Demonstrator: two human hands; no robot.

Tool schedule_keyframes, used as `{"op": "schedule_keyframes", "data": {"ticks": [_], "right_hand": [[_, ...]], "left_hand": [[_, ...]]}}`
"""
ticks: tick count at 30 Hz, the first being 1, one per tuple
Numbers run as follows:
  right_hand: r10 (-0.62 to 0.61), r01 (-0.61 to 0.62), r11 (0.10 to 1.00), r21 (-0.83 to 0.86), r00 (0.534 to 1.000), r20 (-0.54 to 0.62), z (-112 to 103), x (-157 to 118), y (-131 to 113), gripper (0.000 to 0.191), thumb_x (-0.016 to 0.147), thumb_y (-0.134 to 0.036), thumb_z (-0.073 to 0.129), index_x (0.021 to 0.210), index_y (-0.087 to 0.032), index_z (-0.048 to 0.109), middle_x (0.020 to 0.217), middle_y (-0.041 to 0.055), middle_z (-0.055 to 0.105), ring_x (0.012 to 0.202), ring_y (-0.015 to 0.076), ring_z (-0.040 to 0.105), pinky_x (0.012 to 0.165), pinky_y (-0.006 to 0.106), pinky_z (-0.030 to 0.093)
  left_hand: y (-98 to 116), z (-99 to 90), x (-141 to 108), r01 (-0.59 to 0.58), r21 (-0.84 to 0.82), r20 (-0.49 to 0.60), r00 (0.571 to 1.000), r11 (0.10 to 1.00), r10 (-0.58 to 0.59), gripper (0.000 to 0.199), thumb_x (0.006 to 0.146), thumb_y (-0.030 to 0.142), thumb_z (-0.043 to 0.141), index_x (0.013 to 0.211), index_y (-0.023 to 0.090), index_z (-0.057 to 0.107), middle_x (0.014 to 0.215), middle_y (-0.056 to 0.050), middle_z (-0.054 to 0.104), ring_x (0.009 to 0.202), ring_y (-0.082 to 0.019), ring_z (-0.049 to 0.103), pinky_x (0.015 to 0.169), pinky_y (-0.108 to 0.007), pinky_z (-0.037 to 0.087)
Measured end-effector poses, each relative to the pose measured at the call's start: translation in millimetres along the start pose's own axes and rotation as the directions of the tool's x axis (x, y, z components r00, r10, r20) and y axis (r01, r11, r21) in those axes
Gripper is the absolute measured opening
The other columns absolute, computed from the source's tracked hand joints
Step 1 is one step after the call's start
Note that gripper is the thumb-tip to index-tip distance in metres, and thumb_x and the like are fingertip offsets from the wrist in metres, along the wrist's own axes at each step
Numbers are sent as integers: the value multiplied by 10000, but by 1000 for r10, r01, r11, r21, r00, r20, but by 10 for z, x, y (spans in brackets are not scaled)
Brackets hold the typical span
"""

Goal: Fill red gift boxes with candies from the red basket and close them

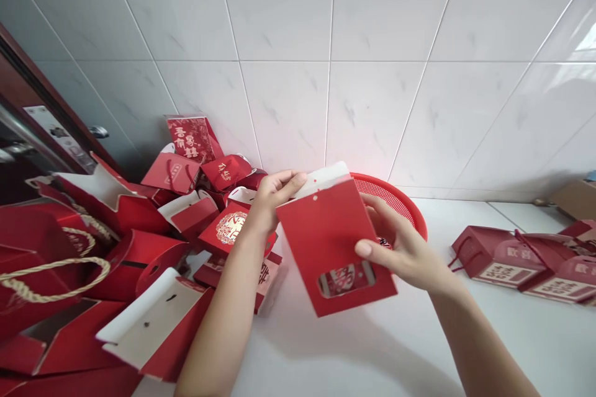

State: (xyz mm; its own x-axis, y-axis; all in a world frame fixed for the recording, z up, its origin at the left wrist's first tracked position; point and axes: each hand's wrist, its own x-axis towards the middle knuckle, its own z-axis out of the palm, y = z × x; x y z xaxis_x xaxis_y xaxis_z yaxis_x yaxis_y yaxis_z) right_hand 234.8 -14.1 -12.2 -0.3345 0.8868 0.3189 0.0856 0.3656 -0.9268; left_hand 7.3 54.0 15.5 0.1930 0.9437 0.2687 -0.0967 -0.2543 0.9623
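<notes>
A red box (326,229) with a rounded window cut near its lower edge is tilted in the middle of the view, held above the white surface. Its white-lined top flap (321,180) stands up and has small holes. My left hand (279,192) pinches that flap at its left end. On the right side, my right hand (395,245) grips the box body, thumb on the front and fingers behind. Through the window a patterned red and white item shows. Behind the box is a red perforated basket (414,208), mostly hidden; its contents can hardly be seen.
Many red boxes and bags, some with rope handles (56,279), are heaped at the left. Red boxes with white labels (505,260) stand in a row at the right, near a cardboard box (577,198). A tiled wall (284,93) rises behind; a door (41,105) is at far left.
</notes>
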Motion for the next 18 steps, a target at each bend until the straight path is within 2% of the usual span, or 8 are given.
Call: {"op": "schedule_keyframes", "data": {"ticks": [2,4,5,6,8,11,14,18], "right_hand": [[-11,17,993,114,998,-56,73,-5,-12,504,856,-430,783,1307,-293,607,1249,96,729,1129,314,705,872,453,630],[-34,74,975,211,981,-189,124,-4,-22,365,865,-419,776,1189,-291,668,1181,76,760,1052,297,738,837,435,643],[-34,100,964,246,966,-258,140,0,-23,306,877,-419,764,1145,-295,683,1164,65,767,1024,287,748,824,427,647],[-28,117,957,267,949,-315,150,6,-22,270,885,-417,758,1119,-301,688,1160,54,770,1013,280,752,822,422,649],[-21,138,954,264,915,-403,162,20,-12,262,881,-410,767,1111,-312,686,1165,42,771,1035,274,748,846,421,646],[-32,153,960,232,889,-456,169,37,8,300,868,-412,783,1135,-316,684,1180,45,768,1097,281,728,898,429,630],[-18,144,958,247,893,-450,160,51,16,292,885,-433,760,1145,-322,685,1211,48,760,1149,287,707,925,431,617],[-16,125,966,227,903,-430,113,61,11,319,876,-469,758,1153,-331,679,1248,44,748,1172,299,695,910,426,619]], "left_hand": [[78,31,-62,-49,-6,-96,994,999,48,393,730,532,819,820,165,710,689,5,662,571,-126,580,512,-224,414],[112,33,-88,-136,-60,-199,972,989,122,401,751,533,803,932,186,714,768,0,705,651,-146,645,577,-233,475],[111,25,-88,-153,-98,-207,970,983,131,456,760,574,780,1000,192,706,798,-11,723,694,-164,674,616,-250,507],[102,15,-83,-151,-135,-181,976,979,126,536,771,630,745,1076,192,692,836,-30,741,747,-189,700,662,-277,536],[69,7,-74,-109,-174,-55,993,979,101,698,786,720,673,1225,178,648,938,-81,766,873,-247,731,745,-339,570],[28,62,-95,-125,-136,97,986,983,139,686,800,606,745,1331,195,604,1147,-110,752,1056,-286,716,842,-360,575],[25,165,-148,-200,-79,106,973,977,207,520,827,413,792,1282,219,631,1246,-94,727,1136,-274,692,884,-336,579],[24,231,-163,-244,-53,100,963,968,248,488,842,355,789,1285,226,630,1244,-88,729,1133,-262,694,874,-329,598]]}}
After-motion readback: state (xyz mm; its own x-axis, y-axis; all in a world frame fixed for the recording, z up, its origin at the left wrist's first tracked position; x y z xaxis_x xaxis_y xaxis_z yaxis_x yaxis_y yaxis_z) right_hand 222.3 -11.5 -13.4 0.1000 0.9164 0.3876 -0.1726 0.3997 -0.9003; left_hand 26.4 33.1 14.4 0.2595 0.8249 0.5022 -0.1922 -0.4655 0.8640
